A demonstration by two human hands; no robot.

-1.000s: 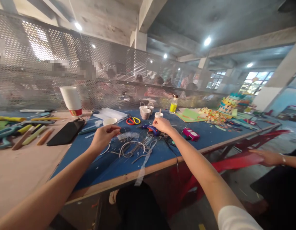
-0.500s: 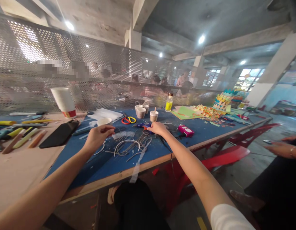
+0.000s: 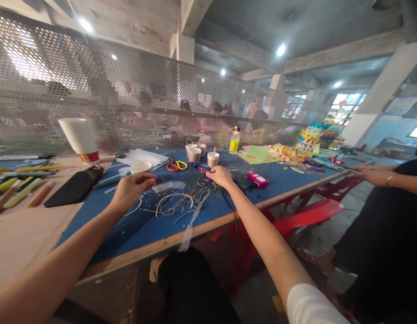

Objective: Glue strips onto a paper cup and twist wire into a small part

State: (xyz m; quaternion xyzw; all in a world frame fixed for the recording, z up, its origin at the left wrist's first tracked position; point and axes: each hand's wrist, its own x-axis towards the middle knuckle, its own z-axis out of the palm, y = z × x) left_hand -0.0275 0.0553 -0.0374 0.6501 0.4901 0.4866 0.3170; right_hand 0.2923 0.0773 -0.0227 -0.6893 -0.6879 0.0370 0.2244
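- The person's right hand is closed around the blue and orange glue gun, just above the blue-covered worktop, its nozzle toward the left.
- The left hand has its thumb and fingertips together; whether something thin is pinched there cannot be told. The hands are well apart.
- Just behind the left hand stands a white paper cup.
- Between and in front of the hands lies a tangle of thin grey wires.
- Scissors with red and yellow handles lie beyond, left of the glue gun.
- Behind the gun stands a small pale cup with a stick in it.
- A magenta box-shaped object lies right of the right hand.
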